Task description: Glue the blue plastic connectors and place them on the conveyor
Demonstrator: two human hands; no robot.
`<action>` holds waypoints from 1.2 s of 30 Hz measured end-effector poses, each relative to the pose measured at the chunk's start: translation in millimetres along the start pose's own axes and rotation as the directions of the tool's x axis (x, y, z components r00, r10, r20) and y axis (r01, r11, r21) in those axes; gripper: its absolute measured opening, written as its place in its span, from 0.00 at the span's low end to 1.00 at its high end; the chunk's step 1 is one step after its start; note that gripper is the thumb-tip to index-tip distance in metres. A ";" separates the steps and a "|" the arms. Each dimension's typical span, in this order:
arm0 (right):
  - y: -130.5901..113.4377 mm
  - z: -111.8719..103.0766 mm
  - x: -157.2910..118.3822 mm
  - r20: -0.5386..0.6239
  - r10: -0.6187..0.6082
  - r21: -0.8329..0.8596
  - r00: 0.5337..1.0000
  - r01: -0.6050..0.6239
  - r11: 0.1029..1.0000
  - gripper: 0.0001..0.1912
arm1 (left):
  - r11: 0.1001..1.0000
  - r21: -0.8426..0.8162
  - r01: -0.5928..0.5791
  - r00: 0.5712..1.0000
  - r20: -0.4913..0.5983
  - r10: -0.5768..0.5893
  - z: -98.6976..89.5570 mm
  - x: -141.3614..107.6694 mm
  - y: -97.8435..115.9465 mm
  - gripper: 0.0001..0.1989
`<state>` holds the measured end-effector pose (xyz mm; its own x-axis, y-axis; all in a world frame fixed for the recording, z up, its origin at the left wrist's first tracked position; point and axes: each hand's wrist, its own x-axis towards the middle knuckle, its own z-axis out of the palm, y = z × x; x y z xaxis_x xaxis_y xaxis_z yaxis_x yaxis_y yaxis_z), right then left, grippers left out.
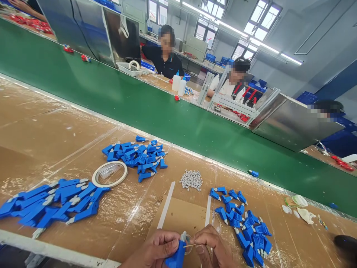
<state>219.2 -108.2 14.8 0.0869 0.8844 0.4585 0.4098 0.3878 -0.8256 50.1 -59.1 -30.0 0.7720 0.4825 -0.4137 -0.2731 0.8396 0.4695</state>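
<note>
Hands at the bottom centre: your left hand (pixel 156 250) grips a blue connector (pixel 176 257), your right hand (pixel 213 248) pinches a thin stick (pixel 190 245) against it.

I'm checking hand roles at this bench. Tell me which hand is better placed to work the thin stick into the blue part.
Right, probably. The right hand pinches the thin stick, its tip at the top of the blue part. The left hand is wrapped around that part, steadying it.

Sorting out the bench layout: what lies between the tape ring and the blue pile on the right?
In the head view, a small heap of grey-white bits lies between the tape ring and the right blue pile.
</note>
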 end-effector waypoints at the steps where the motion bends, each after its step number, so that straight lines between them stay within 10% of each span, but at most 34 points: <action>1: -0.4 0.1 0.6 0.009 0.003 0.010 1.000 -0.003 1.000 0.12 | 1.000 0.004 -0.004 1.000 0.006 0.004 0.2 -0.6 0.2 0.23; 14: 3.1 -1.8 1.1 0.070 0.021 -0.008 0.997 -0.021 1.000 0.15 | 0.998 0.058 -0.032 0.997 0.073 0.028 5.0 -4.8 6.7 0.24; 22: -1.1 -6.0 -3.3 -0.111 0.219 0.198 0.969 -0.194 0.961 0.11 | 1.000 0.028 -0.005 1.000 0.009 0.005 1.6 -8.4 9.5 0.27; 31: 22.5 -13.0 -16.1 0.218 0.217 -0.270 0.951 -0.155 0.950 0.20 | 0.999 -0.027 -0.025 0.996 -0.089 0.023 -1.4 -5.3 14.4 0.27; 36: 28.2 -36.1 15.5 0.204 0.214 -0.424 0.955 -0.110 0.899 0.14 | 0.997 -0.059 -0.050 0.990 -0.132 0.042 -6.0 -3.8 14.0 0.25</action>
<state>264.9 -93.0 10.5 -0.0148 0.9808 0.1946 0.7440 0.1409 -0.6531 39.9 -47.7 -26.6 0.6771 0.5460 -0.4934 -0.3445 0.8277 0.4430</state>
